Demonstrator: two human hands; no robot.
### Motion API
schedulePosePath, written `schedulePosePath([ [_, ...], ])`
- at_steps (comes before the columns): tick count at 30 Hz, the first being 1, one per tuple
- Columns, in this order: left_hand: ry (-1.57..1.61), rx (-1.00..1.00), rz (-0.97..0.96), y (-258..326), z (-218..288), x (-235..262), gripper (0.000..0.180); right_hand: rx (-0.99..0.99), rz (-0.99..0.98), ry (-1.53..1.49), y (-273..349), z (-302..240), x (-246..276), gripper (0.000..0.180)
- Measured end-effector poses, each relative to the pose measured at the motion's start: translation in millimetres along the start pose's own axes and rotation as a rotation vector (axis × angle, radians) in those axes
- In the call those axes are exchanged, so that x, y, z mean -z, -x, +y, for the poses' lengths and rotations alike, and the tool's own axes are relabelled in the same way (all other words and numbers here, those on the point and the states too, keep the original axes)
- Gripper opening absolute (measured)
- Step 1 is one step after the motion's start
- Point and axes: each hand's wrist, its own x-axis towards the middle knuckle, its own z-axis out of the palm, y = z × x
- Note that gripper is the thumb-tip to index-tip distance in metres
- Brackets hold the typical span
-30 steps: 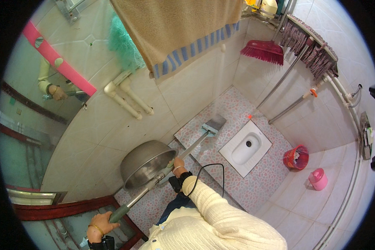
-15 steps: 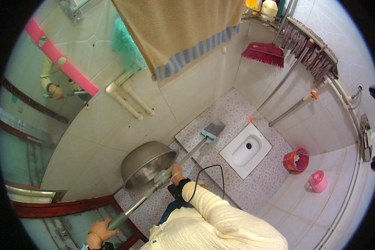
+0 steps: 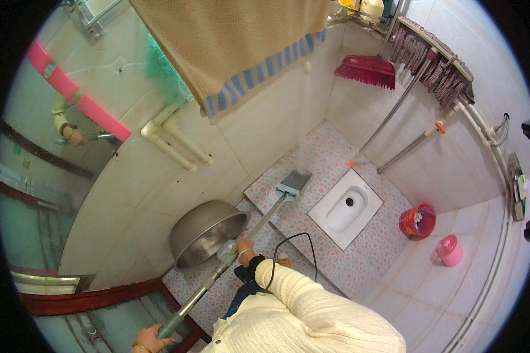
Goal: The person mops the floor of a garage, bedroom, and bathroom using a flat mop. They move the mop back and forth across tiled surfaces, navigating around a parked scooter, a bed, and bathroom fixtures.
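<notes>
1. The left hand [image 3: 150, 340] is curled round the green grip [image 3: 171, 326] at the near end of the long mop [image 3: 226, 253]; the picture's edge cuts off some of this hand.
2. A big metal bowl [image 3: 188, 226] is just beside the mop pole, near the wall [image 3: 123, 229]; it is not in either hand.
3. The right hand [image 3: 245, 253] is wrapped round the pole, partway down.
4. The flat mop head [image 3: 293, 183] is on the speckled floor [image 3: 365, 282]; it looks like the step in hand is wiping there; the next push seems to call for both hands holding tight and the head lying flat.
5. The white squat toilet [image 3: 345, 212] is near the mop head, but apart from it; a careful push should miss its rim.
6. A red bin [image 3: 409, 220] and a pink pot [image 3: 450, 254] are well apart from the mop.
</notes>
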Motion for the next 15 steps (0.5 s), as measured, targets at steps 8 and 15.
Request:
schedulePosePath([
  [8, 0.033, 0.020, -0.048, 7.7, 42.1, -0.8, 0.050, 0.070, -0.016, -0.137, -11.1, 13.5, 10.3, 0.017],
  [15, 0.132, -0.019, -0.036, 5.8, 40.0, -5.0, 0.049, 0.058, 0.000, -0.070, -1.4, 15.5, 25.6, 0.022],
])
